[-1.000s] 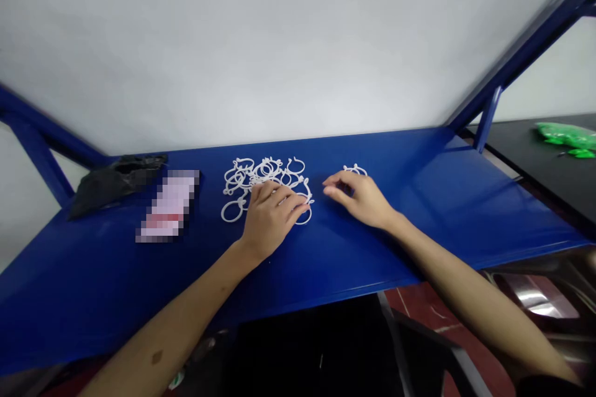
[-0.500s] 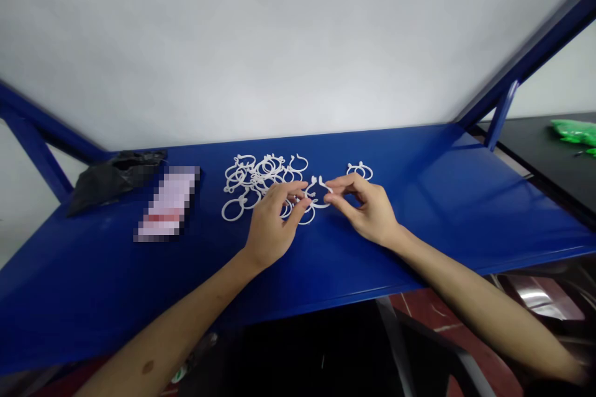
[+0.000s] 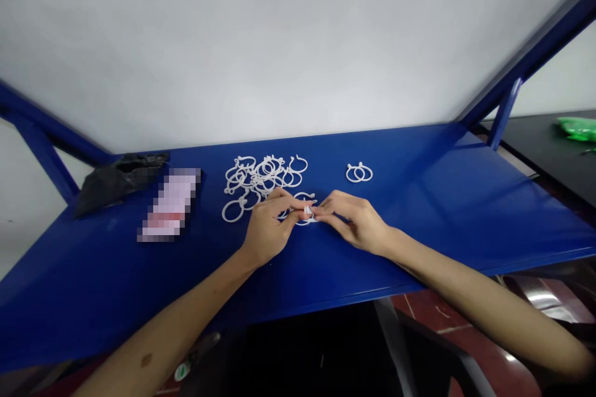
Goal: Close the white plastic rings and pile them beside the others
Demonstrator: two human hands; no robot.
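Observation:
Both hands meet at the front right of a pile of white plastic rings (image 3: 265,175), which look like curtain rings. Between the fingertips sits one white ring (image 3: 308,211), mostly covered by the fingers. My left hand (image 3: 270,223) pinches its left side with thumb and forefinger. On the other side, my right hand (image 3: 351,220) grips it the same way. More rings lie just beneath and behind the fingers, partly hidden. Farther right, a separate pair of overlapping white rings (image 3: 359,173) rests on the blue table (image 3: 419,186).
Left of the pile lies a blurred pink-white rectangular object (image 3: 172,201), with a crumpled black plastic bag (image 3: 118,180) beyond it. A white wall rises behind the table between blue frame bars (image 3: 507,111). A green bag (image 3: 577,128) is on a dark surface at right.
My hands have come together and slightly lower. The ring, held up with its open ends showing half a second ago, is now squeezed between both hands' fingertips.

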